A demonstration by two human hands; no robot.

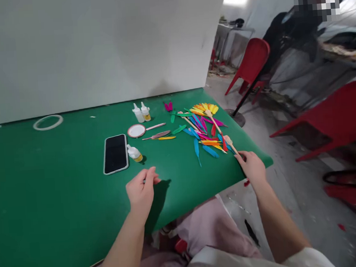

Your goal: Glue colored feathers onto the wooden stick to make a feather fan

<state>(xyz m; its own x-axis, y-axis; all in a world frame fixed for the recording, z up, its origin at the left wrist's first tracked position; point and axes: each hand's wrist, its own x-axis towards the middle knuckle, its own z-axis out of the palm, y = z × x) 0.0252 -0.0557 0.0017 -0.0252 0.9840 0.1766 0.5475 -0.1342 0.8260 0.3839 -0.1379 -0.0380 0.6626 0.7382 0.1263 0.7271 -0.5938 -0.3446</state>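
My right hand point(253, 168) grips the lower end of a light wooden stick point(234, 149) near the table's right front edge. The stick has a wider pale head, and a red feather lies by it. Just beyond lies another such stick point(215, 122) with a fan of yellow and orange feathers point(205, 108) around its head. Loose blue feathers point(210, 151), along with pink, green and red ones, are scattered to its left. Over the table, my left hand point(141, 189) is closed with fingers curled; whatever is in it, if anything, is hidden. A small glue bottle point(135, 153) stands tilted beyond it.
A phone point(115, 154) lies on the green table point(62, 186), left of the bottle. Farther back are two more bottles point(142, 113), a round white lid point(136, 130) and a tape ring point(48, 122). Red chairs point(253, 57) and a person point(293, 36) are at right.
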